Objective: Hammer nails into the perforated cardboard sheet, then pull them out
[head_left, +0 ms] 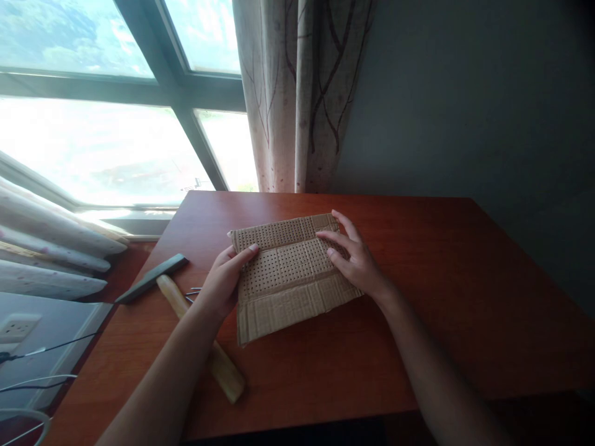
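A brown corrugated cardboard piece [286, 263], creased across and dotted with rows of small holes over its upper part, is tilted above the table. My left hand [227, 279] grips its left edge, thumb on the face and the other fingers hidden behind. Over the upper right part lies my right hand [356, 254], fingers spread. One of its fingertips is at the top right corner; the thumb and another finger rest on the perforated face. Beside my left forearm is a pale wooden handle [227, 371], partly covered by the arm.
The reddish-brown table [465, 310] stands by a window [93, 148] and curtains [279, 93]. At its left edge lies a long grey bar [153, 279] against the handle's far end. Thin metal pieces [191, 294] show near my left wrist. Cables [51, 350] hang left, near a wall socket [17, 328].
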Available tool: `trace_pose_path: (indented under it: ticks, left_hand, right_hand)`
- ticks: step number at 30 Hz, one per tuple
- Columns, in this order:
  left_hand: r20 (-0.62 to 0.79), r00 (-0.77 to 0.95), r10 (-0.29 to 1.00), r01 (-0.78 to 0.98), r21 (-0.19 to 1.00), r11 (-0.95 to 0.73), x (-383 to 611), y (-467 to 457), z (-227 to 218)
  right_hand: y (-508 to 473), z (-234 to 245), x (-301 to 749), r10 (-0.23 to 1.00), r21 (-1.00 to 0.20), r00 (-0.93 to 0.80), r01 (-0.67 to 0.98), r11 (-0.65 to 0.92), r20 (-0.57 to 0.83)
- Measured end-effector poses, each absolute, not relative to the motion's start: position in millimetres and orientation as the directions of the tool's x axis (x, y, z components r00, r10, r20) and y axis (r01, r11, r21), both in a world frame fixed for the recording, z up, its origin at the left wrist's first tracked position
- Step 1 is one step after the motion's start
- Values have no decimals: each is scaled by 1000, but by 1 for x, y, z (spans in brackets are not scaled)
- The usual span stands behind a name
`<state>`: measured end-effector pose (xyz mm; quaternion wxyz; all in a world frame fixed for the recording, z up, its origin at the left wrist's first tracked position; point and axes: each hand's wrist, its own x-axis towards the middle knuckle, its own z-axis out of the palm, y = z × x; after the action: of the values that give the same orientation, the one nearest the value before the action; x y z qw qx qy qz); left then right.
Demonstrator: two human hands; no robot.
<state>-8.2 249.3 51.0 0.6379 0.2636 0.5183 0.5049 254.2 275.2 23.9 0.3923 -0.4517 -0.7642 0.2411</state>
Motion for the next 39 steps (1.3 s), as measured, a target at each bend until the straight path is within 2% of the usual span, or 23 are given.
trace_pose_path:
  ticks: [13,39]
  left_hand:
    - [-385,-37,922,-365,864,346,-10,250,48]
    - [-404,-32,914,-386,849,362,-8,249,49]
  right_hand:
    - [274,28,255,893,-733,-286,512,448,347]
    - [273,27,255,888,-724,-277,515,459,366]
